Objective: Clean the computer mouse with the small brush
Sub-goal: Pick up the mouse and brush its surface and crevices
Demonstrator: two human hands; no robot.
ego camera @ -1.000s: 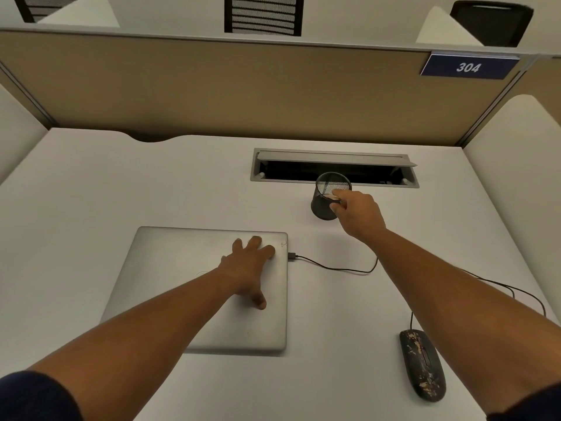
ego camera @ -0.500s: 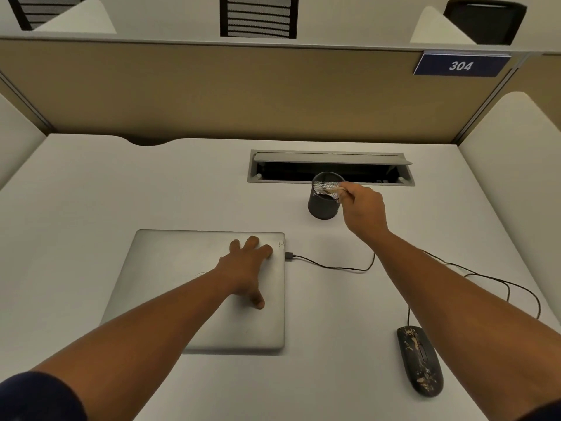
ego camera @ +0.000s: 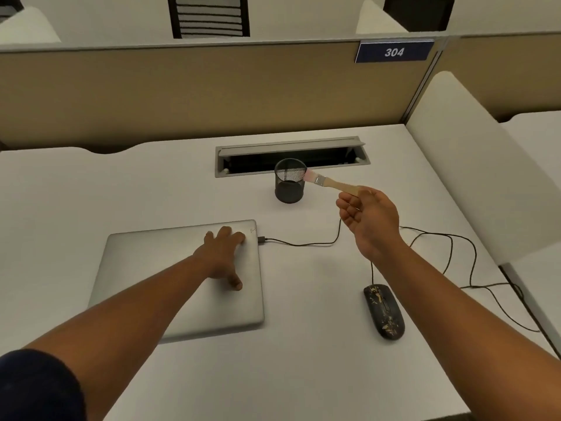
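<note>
Pinched at its handle end by the right hand [ego camera: 368,220], the small wooden-handled brush [ego camera: 331,182] is fetched; next, carry it down to the crumb-speckled black mouse [ego camera: 384,311] below.

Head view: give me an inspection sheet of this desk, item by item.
Surface: white desk, with an open cable hatch at the back.
Job's things: mouse lies near the front right, black, flecked with light debris; brush is in the air, bristles beside the cup's rim.
Clutter: mesh cup stands upright before the hatch; closed laptop.
Hands: right hand holds the brush by its wooden handle; left hand rests flat on the laptop.
Cables: mouse cable runs to the laptop's right edge, with loose loops at the right.
Surroundings: tan partition, sign 304, chairs beyond.
</note>
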